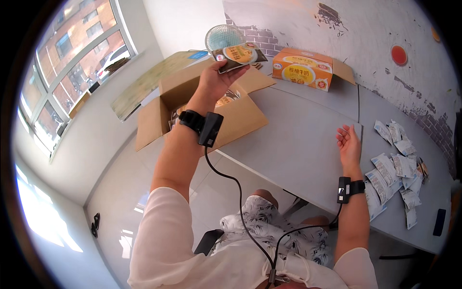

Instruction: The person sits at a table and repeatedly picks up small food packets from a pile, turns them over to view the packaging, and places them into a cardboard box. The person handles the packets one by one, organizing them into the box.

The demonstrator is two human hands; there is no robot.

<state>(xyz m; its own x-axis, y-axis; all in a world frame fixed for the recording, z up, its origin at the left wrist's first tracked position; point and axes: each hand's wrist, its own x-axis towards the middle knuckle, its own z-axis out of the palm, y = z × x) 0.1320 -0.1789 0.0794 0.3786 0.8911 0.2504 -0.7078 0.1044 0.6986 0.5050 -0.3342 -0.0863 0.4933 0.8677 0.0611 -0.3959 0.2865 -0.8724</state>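
My left hand (pixel 220 77) is raised above an open cardboard box (pixel 245 112) and grips a brown-and-orange printed pouch (pixel 240 56). More pouches of that kind (pixel 227 98) lie inside the box, partly hidden by my forearm. My right hand (pixel 349 144) hovers over or rests on the grey table (pixel 299 144), which of the two I cannot tell; its fingers are loosely curled and hold nothing. To the right of it, several white printed sachets (pixel 384 177) lie in a loose pile.
An orange printed carton (pixel 302 70) with a raised flap stands at the back by the wall. Behind the pouch is a round fan (pixel 223 39). A board (pixel 155 81) lies left of the box. A dark flat object (pixel 439 222) lies at the table's right edge. Cables run from both wrists.
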